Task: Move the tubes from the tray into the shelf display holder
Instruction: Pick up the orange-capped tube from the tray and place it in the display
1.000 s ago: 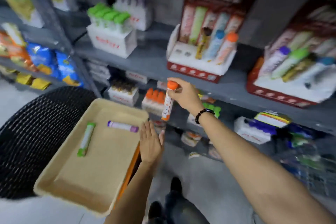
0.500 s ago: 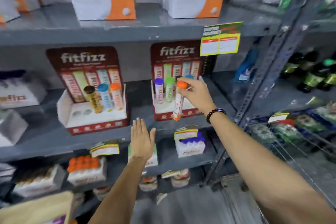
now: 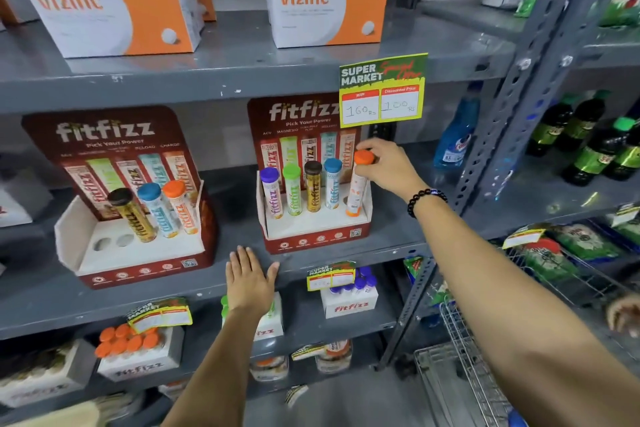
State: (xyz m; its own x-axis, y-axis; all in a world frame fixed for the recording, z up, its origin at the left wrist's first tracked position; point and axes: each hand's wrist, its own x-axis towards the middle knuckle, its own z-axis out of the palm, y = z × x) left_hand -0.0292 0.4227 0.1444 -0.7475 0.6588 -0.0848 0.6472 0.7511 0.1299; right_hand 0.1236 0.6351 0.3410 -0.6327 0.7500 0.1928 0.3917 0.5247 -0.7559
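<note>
orange tube (image 3: 358, 184): a second ago you held it low, out in front of the shelves; half a second ago in front of the right display holder (image 3: 313, 218); now upright at the holder's rightmost slot, base at the hole.
right hand (image 3: 388, 168): moved up and right, fingers (image 3: 367, 170) now pinching the orange cap.
left hand (image 3: 250, 282): off the tray, now flat at the shelf edge (image 3: 138, 302).
tray: out of sight except a possible corner bottom left.
</note>
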